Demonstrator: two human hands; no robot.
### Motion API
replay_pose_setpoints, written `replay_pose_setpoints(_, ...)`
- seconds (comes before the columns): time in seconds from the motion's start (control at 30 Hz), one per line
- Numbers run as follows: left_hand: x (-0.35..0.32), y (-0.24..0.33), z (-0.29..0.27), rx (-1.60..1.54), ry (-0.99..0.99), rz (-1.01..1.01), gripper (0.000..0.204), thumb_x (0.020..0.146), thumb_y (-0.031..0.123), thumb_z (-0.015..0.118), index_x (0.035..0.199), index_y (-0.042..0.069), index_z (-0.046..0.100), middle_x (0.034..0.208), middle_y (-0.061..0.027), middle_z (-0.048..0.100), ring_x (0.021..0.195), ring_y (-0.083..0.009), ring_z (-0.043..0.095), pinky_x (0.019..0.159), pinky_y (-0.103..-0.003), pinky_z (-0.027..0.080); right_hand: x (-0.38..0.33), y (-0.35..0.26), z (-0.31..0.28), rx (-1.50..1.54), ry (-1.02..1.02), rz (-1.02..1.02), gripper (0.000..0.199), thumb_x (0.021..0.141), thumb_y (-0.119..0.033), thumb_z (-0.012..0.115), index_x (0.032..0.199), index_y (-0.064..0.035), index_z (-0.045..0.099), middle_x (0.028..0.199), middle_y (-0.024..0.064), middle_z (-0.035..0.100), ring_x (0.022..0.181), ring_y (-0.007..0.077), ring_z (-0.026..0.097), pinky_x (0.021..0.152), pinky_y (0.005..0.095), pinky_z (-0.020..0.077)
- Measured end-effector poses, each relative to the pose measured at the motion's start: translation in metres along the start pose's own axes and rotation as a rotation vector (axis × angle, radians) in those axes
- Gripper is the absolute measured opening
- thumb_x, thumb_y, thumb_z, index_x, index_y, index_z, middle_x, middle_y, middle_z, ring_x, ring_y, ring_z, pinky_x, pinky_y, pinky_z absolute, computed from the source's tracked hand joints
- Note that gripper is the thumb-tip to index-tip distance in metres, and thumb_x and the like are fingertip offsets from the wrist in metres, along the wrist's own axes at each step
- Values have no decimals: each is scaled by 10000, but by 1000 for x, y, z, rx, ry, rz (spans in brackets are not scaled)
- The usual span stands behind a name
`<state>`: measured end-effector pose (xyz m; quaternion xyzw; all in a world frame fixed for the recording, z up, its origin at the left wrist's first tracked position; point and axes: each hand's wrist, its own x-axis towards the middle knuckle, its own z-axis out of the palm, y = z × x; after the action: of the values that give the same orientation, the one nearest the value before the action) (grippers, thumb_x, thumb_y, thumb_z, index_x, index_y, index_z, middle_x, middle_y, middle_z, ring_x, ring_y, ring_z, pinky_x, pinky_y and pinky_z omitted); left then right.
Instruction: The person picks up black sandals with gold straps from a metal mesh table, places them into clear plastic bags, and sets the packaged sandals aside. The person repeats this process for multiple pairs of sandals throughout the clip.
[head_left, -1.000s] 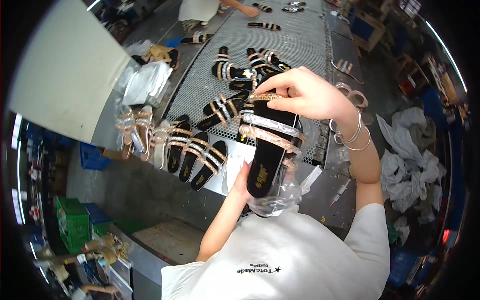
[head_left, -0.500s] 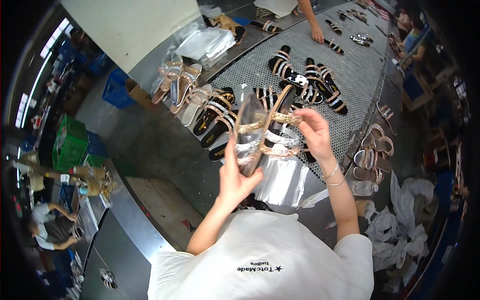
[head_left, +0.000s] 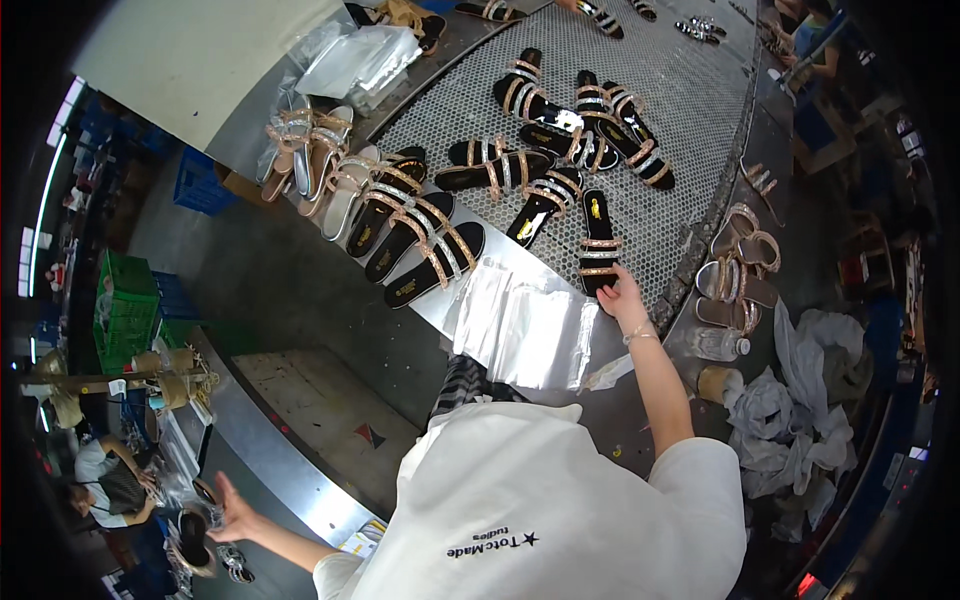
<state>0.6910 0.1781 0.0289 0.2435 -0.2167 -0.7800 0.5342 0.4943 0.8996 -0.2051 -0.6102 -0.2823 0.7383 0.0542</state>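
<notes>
My right hand [head_left: 622, 298] pinches the near end of a black slide sandal [head_left: 596, 222] with rose-gold and silver glittery straps, which lies at the near edge of the mesh-topped conveyor [head_left: 470, 100]. Out to the far left, my left hand [head_left: 236, 516] is open with its fingers spread, beside a pair of sandals [head_left: 190, 545] over the side table. A stack of clear plastic bags [head_left: 525, 325] lies just left of my right hand. More black strapped sandals [head_left: 495, 172] are scattered on the mesh, some overlapping.
Strapped sandals [head_left: 435, 265] stand in a row along the conveyor's left edge. To the right are beige sandals [head_left: 738, 270], a plastic bottle [head_left: 722, 345] and crumpled white paper [head_left: 790, 420]. Another person [head_left: 110, 480] works at the lower left; a hand [head_left: 572, 5] shows at the top.
The pair of sandals held before my chest is gone from there. My left hand has swung far left and opened; my right hand has come down onto a black sandal.
</notes>
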Motion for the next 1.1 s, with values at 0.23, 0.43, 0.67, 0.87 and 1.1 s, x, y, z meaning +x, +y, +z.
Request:
replay_pose_setpoints(0.23, -206, -253, 58, 930, -766, -499, 223, 826, 76, 577, 1039, 13, 589, 1047, -108, 602, 925, -187, 605, 789, -284, 495, 36, 0, -32, 403, -451, -208, 278, 897, -382, 510, 809, -118, 494, 722, 28, 520, 703, 186, 528, 686, 300, 477)
replay_pose_setpoints(0.43, -365, -384, -24, 1030, -1751, -430, 164, 763, 124, 669, 869, 15, 608, 810, -123, 610, 741, -246, 585, 690, -337, 479, -71, -27, -85, -11, -691, -559, 248, 871, -297, 548, 946, -69, 612, 710, -4, 599, 596, 86, 547, 515, 214, 434)
replay_pose_setpoints(0.67, -396, -405, -56, 1362, -2192, 65, 196, 758, 262, 668, 821, 81, 631, 798, -71, 607, 823, -239, 544, 710, -385, 387, -112, 7, -142, -1216, -419, -875, 190, 748, -177, 700, 749, 6, 650, 623, 58, 585, 573, 130, 532, 569, 276, 431)
replay_pose_setpoints(0.87, -374, -407, -56, 1085, -1857, -333, 118, 838, 130, 591, 829, 27, 649, 790, -78, 629, 703, -199, 576, 640, -320, 450, -104, 33, -124, -1191, -123, -1389, 159, 756, -139, 654, 866, -25, 647, 854, 109, 584, 803, 276, 567, 774, 363, 438)
replay_pose_setpoints(1.1, -353, -385, -24, 805, -1330, -1293, 159, 917, 154, 524, 944, 11, 589, 785, -11, 608, 693, -64, 545, 610, -199, 446, -125, 90, -46, -889, -655, -872, 384, 756, -172, 714, 1068, -15, 556, 890, 66, 612, 758, 143, 581, 665, 263, 469)
